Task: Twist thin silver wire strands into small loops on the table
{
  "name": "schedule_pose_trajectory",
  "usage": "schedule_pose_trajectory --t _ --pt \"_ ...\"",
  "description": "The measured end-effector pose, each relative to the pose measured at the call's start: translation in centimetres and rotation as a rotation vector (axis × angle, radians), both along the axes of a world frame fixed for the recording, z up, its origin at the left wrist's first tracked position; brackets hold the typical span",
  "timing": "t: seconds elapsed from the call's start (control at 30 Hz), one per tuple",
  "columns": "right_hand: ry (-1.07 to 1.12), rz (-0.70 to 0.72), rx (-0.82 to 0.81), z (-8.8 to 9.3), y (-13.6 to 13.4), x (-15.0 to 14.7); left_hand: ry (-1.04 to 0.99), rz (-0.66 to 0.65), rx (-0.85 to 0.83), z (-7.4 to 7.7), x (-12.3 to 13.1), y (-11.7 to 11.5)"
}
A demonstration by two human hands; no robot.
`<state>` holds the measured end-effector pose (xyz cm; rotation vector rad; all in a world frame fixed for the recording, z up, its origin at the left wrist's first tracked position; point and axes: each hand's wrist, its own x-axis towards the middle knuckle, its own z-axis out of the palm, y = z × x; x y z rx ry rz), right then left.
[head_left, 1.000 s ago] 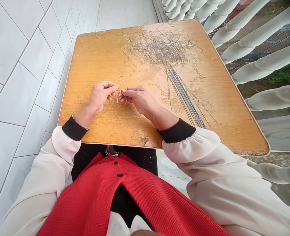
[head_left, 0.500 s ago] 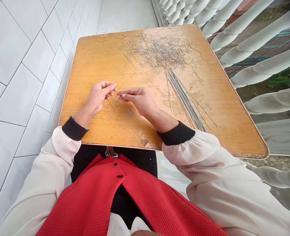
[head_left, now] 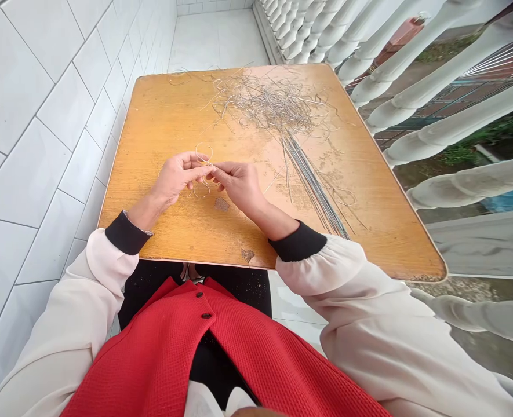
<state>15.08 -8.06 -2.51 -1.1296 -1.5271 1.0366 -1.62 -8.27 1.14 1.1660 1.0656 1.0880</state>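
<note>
Both hands have drawn together since half a second ago: the gap between the left hand [head_left: 175, 176] and the right hand [head_left: 239, 182] has closed, and their fingertips now meet. Two hands work at one bent wire [head_left: 212, 153] — a thin piece with one round loop standing above the fingers and more curves below, partly hidden, so their number cannot be told. Left thumb and forefinger are pinched on it; right thumb and forefinger pinch it too, right where the tips touch, with no opening visible in either grip. Beyond, one tangled wire heap [head_left: 277, 104] lies toward the far edge, its strands too many to count, and one bundle of straight wires [head_left: 312, 182] runs from it toward the right sleeve [head_left: 343, 272]. All this lies on one wooden table [head_left: 152, 116], its surface worn, with two dark chipped patches [head_left: 247, 255] near the person. White wall tiles [head_left: 30, 139] stand at left, pale floor [head_left: 221, 40] stretches ahead — and a row of white balusters [head_left: 460, 185] lines the right.
</note>
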Motion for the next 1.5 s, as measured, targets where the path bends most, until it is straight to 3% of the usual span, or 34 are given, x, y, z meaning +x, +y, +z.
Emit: schedule_pose_trajectory --t 0.13,0.3,0.57,1.0,1.23,1.5 --pt "-0.065 0.007 0.046 0.0 -0.1 -0.1 0.046 0.042 -0.003 -0.1 0.1 0.1" --pt "0.105 0.066 -0.179 1.0 -0.2 0.2 0.040 0.081 0.020 0.2 -0.1 0.1" --pt "0.295 0.091 -0.363 2.0 -0.5 0.2 0.002 0.034 -0.038 0.4 -0.4 0.1" --pt "0.259 0.017 -0.222 1.1 -0.2 0.0 -0.149 -0.155 -0.077 -0.3 -0.8 0.4" --pt "0.272 0.042 -0.214 0.9 -0.3 -0.2 -0.152 -0.110 -0.107 -0.2 -0.6 0.6" --pt "0.265 0.068 -0.280 1.3 -0.5 0.3 -0.059 0.011 -0.032 -0.2 -0.5 0.6"
